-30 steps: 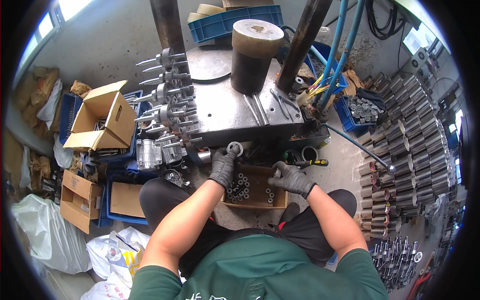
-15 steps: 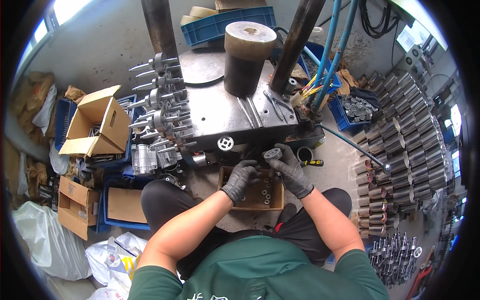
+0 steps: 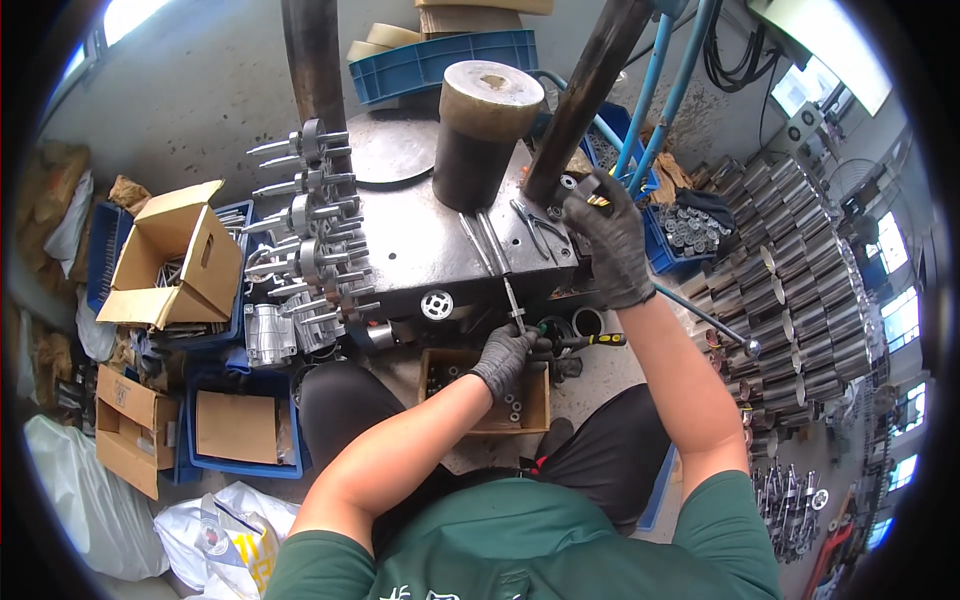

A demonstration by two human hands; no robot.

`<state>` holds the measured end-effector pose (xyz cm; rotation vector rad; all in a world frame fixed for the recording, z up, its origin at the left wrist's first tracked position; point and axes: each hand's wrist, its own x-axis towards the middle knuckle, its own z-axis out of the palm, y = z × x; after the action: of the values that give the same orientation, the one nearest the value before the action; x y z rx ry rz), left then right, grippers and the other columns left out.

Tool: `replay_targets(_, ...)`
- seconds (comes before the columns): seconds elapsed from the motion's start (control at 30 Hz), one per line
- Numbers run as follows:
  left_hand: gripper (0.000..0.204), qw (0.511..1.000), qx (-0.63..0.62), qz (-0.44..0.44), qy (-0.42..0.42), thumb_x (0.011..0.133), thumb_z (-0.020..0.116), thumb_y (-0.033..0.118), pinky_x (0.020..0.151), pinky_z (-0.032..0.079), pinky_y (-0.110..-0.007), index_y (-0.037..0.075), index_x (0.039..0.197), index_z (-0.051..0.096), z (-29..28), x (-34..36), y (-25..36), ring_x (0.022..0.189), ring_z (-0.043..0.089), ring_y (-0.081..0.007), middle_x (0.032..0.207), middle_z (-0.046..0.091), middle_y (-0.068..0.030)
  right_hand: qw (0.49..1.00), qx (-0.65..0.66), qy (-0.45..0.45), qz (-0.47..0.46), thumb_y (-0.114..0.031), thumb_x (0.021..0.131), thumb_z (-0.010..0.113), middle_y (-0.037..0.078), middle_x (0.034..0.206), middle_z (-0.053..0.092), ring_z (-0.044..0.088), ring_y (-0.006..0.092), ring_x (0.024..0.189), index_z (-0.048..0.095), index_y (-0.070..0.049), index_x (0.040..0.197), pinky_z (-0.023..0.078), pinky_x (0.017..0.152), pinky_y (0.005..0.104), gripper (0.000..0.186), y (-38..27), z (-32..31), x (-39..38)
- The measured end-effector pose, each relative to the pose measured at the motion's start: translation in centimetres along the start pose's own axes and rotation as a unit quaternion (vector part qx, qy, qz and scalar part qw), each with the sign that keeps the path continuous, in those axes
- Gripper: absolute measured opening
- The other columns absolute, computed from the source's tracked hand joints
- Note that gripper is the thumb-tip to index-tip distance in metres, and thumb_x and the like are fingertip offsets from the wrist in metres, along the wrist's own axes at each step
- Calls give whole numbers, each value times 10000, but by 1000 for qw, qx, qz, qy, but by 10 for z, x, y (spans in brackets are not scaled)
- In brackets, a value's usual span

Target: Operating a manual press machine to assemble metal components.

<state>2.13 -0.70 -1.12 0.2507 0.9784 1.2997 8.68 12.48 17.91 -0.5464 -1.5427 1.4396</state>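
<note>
My left hand (image 3: pixel 506 358) is closed round a slim metal shaft (image 3: pixel 511 296), its upper end pointing toward the front edge of the steel press table (image 3: pixel 400 225). Just below that hand is an open box (image 3: pixel 482 428) with several small metal rings in it. My right hand (image 3: pixel 615 245) is raised at the table's right corner, next to the dark press column (image 3: pixel 585 105). Its fingers are curled, with something yellow and dark showing at the fingertips; what it is I cannot make out. Pliers (image 3: pixel 538 230) and metal rods (image 3: pixel 484 243) lie on the table.
Shafts with round discs (image 3: pixel 310 205) line the table's left edge. A thick steel cylinder (image 3: pixel 485 135) stands on it. A yellow-black screwdriver (image 3: pixel 605 340) lies beyond my right knee. Stacked metal tubes (image 3: pixel 790 290) fill the right side; cardboard boxes (image 3: pixel 165 260) stand left.
My right hand has moved up and away to the table's right corner, leaving the round metal part it held. My left hand has shifted right and now holds an upright shaft.
</note>
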Motion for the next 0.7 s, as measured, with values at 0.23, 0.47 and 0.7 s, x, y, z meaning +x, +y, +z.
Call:
replay_targets(0.23, 186, 1000, 10, 10, 1, 1068, 594, 150, 731, 651, -373, 25, 1203, 571, 7, 8, 24, 957, 758, -297, 1062, 733, -156, 943, -315, -29, -106, -279, 869, 861, 106, 1056, 736, 716, 147, 949, 627, 10, 1326, 594, 855, 293, 590, -52, 16, 99)
replay_targets(0.47, 259, 997, -60, 44, -11, 1048, 645, 231, 701, 631, -355, 67, 1235, 571, -8, 25, 40, 906, 754, -255, 1034, 732, -109, 864, -468, -100, -157, -382, 814, 858, 178, 1104, 755, 740, 269, 1031, 703, -9, 1247, 574, 948, 360, 592, -57, 50, 170)
replay_targets(0.7, 381, 996, -21, 90, 6, 962, 722, 64, 741, 623, -331, 4, 1303, 562, -21, 31, 46, 859, 718, -205, 1006, 704, -94, 820, -552, -138, -70, -417, 808, 828, 175, 1146, 759, 729, 306, 1086, 758, -62, 1194, 548, 985, 399, 529, -46, 92, 208)
